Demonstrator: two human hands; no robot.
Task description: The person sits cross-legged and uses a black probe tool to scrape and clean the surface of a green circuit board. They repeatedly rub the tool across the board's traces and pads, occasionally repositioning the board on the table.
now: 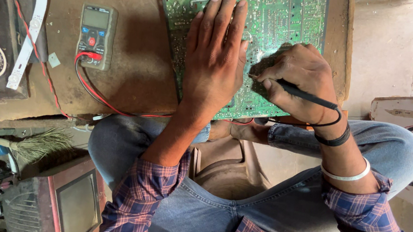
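The left hand [215,57] lies flat, fingers spread, on the green circuit board [280,18]; just right of it, the right hand [297,79] pinches a black probe [308,95], tip pointing left onto the board.

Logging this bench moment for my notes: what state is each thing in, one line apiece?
Circuit board: lying flat on the bench, solder side up.
Left hand: open, pressed flat on the board.
Right hand: shut on the black probe, tip on the board.
Multimeter: lying face up, red lead plugged in; whether its display is on cannot be told.
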